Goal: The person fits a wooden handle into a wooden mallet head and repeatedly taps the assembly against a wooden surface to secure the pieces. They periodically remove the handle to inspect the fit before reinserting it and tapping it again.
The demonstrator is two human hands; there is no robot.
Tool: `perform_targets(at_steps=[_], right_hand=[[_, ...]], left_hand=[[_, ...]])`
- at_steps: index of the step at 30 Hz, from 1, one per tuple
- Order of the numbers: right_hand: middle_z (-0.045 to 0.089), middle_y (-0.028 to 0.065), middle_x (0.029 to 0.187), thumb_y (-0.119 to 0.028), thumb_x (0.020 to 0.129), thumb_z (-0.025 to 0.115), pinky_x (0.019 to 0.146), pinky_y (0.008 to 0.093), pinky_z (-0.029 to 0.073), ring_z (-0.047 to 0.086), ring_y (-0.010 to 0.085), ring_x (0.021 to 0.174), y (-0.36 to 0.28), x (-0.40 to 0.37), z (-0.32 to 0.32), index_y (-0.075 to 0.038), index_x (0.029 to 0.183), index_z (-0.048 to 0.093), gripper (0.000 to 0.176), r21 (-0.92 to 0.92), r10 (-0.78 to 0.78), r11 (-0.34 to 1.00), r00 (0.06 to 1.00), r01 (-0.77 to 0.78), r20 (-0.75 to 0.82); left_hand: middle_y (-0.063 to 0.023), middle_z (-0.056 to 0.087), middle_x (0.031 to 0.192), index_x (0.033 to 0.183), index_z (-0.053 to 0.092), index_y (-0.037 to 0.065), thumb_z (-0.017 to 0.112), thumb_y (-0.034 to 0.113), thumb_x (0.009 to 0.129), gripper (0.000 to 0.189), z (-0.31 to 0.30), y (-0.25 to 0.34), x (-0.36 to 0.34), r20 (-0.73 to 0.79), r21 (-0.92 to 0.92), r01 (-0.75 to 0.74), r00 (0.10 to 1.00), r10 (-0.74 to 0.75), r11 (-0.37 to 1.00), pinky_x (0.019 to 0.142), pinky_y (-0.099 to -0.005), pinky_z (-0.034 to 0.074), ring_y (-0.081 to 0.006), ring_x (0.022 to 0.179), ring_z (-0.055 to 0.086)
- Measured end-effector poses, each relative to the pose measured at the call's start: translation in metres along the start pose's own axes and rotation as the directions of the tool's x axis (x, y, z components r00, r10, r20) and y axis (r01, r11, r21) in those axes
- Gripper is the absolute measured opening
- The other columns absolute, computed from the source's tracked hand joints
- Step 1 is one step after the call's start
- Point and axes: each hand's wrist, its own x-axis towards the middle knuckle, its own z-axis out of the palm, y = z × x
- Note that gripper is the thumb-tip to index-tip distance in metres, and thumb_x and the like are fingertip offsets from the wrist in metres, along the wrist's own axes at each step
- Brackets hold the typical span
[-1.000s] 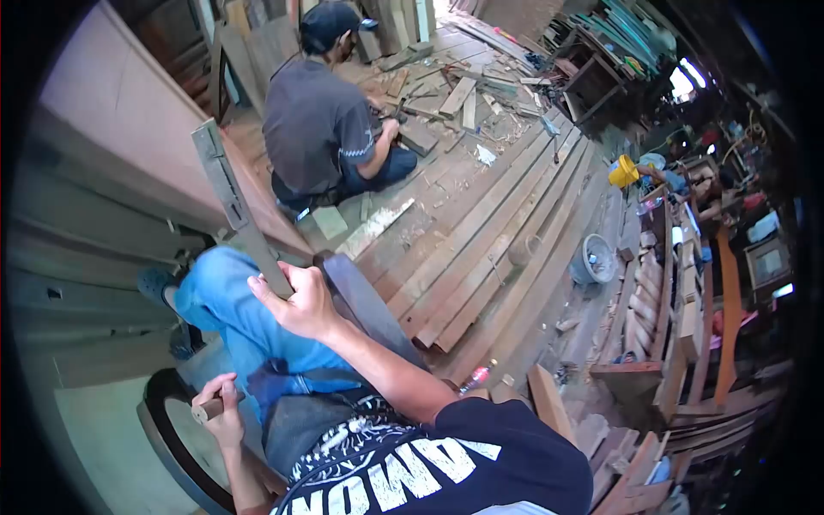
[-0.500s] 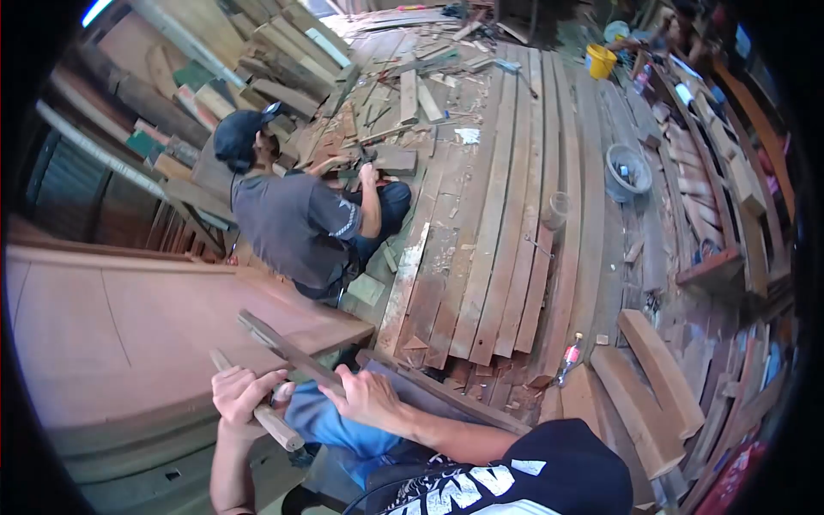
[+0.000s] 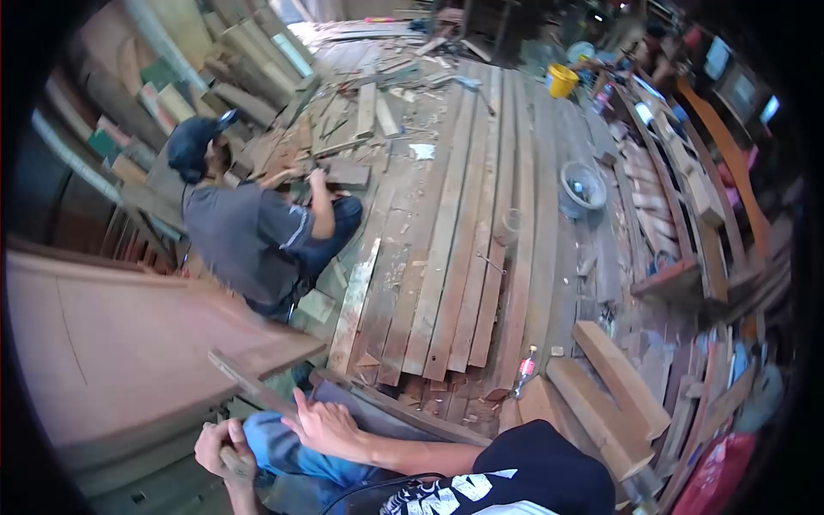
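At the lower left, my left hand (image 3: 221, 448) is closed around a short wooden stick (image 3: 238, 466), seen nearly end-on. My right hand (image 3: 333, 427) grips the near end of a long, flat, brownish strip (image 3: 251, 384); whether it is wood or a tool cannot be made out. The strip points up and left, its far end over the edge of a large smooth wooden panel (image 3: 172, 335). Both hands are above my blue jeans (image 3: 279, 446), close together but apart. Fingers hide the strip's near end.
A person (image 3: 253, 227) crouches ahead on the left, working at a wood block (image 3: 348, 175). Long planks (image 3: 446, 292) cover the floor. A grey bucket (image 3: 582, 190), a yellow bucket (image 3: 562, 81), a bottle (image 3: 526, 369) and thick wood blocks (image 3: 601, 416) are on the right.
The view has shifted, so the surroundings appear further left. My left hand has lowered and turned the stick, which now points toward me. The strip remains in my right hand.
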Motion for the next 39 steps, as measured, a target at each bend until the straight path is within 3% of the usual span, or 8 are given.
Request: perform_targets(at_steps=[7, 9, 17, 26, 30, 33, 35, 39], right_hand=[[0.066, 0.0272, 0.075, -0.048, 0.094, 0.054, 0.069, 0.0584, 0.053, 0.067, 0.0481, 0.076, -0.006, 0.005, -0.008, 0.0, 0.112, 0.056, 0.051, 0.017, 0.013, 1.0, 1.0, -0.013, 0.02], [0.066, 0.0276, 0.075, -0.048, 0.094, 0.055, 0.07, 0.059, 0.052, 0.066, 0.0482, 0.078, -0.004, 0.007, -0.009, 0.0, 0.104, 0.057, 0.049, 0.049, 0.002, 0.999, 1.0, -0.002, 0.013], [0.067, 0.0295, 0.098, -0.043, 0.09, 0.062, 0.083, 0.0551, 0.051, 0.065, 0.047, 0.096, -0.007, 0.006, 0.0, 0.001, 0.103, 0.061, 0.046, 0.011, -0.082, 0.997, 0.996, 0.082, 0.021], [0.067, 0.0285, 0.107, -0.047, 0.079, 0.07, 0.092, 0.048, 0.05, 0.064, 0.0401, 0.107, -0.003, 0.003, 0.015, 0.003, 0.108, 0.068, 0.057, 0.175, -0.147, 0.975, 0.988, 0.135, 0.055], [0.065, 0.0104, 0.059, -0.056, 0.083, 0.069, 0.053, 0.0336, 0.053, 0.066, 0.0186, 0.052, -0.012, -0.008, 0.023, 0.001, 0.082, 0.068, 0.057, 0.265, -0.249, 0.945, 0.945, 0.189, 0.212], [0.062, 0.0073, 0.056, -0.052, 0.087, 0.067, 0.051, 0.0313, 0.051, 0.063, 0.0148, 0.051, -0.028, -0.027, 0.017, 0.001, 0.083, 0.067, 0.054, 0.399, -0.309, 0.895, 0.922, 0.198, 0.235], [0.062, 0.0031, 0.06, -0.046, 0.091, 0.066, 0.051, 0.0275, 0.048, 0.06, 0.0099, 0.054, -0.054, -0.041, 0.002, 0.002, 0.089, 0.068, 0.048, 0.474, -0.412, 0.845, 0.867, 0.248, 0.282], [0.07, 0.0055, 0.091, -0.021, 0.093, 0.067, 0.067, 0.0226, 0.049, 0.058, 0.0049, 0.073, -0.111, -0.084, -0.035, 0.005, 0.129, 0.058, 0.045, 0.571, -0.691, 0.586, 0.723, 0.575, -0.018]], left_hand=[[0.0014, 0.059, 0.071, 0.081, 0.063, -0.001, 0.068, 0.018, 0.095, 0.024, -0.043, -0.007, -0.078, -0.32, -0.165, 0.512, 0.781, -0.536, 0.843, 0.057, -0.023, 0.037, -0.0045, 0.064, 0.046], [-0.0009, 0.06, 0.077, 0.086, 0.064, -0.002, 0.067, 0.015, 0.095, 0.019, -0.06, -0.004, -0.095, -0.155, -0.407, 0.716, 0.558, -0.815, 0.567, 0.067, -0.0216, 0.038, -0.0054, 0.072, 0.048], [0.003, 0.056, 0.075, 0.085, 0.065, 0.0, 0.069, 0.013, 0.093, 0.016, -0.071, 0.03, -0.14, -0.213, -0.298, 0.61, 0.708, -0.674, 0.734, 0.061, -0.022, 0.033, -0.0037, 0.069, 0.043], [0.0072, 0.037, 0.073, 0.126, 0.056, 0.002, 0.044, 0.037, 0.105, 0.042, -0.125, 0.119, -0.171, -0.057, -0.407, 0.431, 0.868, -0.494, 0.805, 0.058, -0.0208, 0.024, -0.0024, 0.063, 0.031], [0.0061, 0.039, 0.067, 0.107, 0.062, 0.0, 0.03, 0.05, 0.106, 0.059, -0.158, 0.123, -0.18, -0.028, -0.496, 0.521, 0.79, -0.612, 0.695, 0.054, -0.0206, 0.026, -0.003, 0.06, 0.034], [0.0055, 0.042, 0.065, 0.101, 0.063, 0.0, 0.031, 0.049, 0.106, 0.059, -0.178, 0.131, -0.177, -0.089, -0.619, 0.422, 0.8, -0.593, 0.662, 0.051, -0.0198, 0.027, -0.0029, 0.056, 0.034], [0.005, 0.043, 0.064, 0.099, 0.064, -0.001, 0.036, 0.041, 0.107, 0.051, -0.185, 0.136, -0.172, -0.066, -0.524, 0.366, 0.883, -0.465, 0.769, 0.052, -0.0205, 0.028, -0.003, 0.056, 0.035], [0.0002, 0.049, 0.064, 0.087, 0.064, -0.001, 0.048, 0.031, 0.103, 0.039, -0.197, 0.134, -0.176, -0.115, -0.358, 0.323, 0.916, -0.385, 0.876, 0.055, -0.025, 0.036, -0.0073, 0.059, 0.044]])
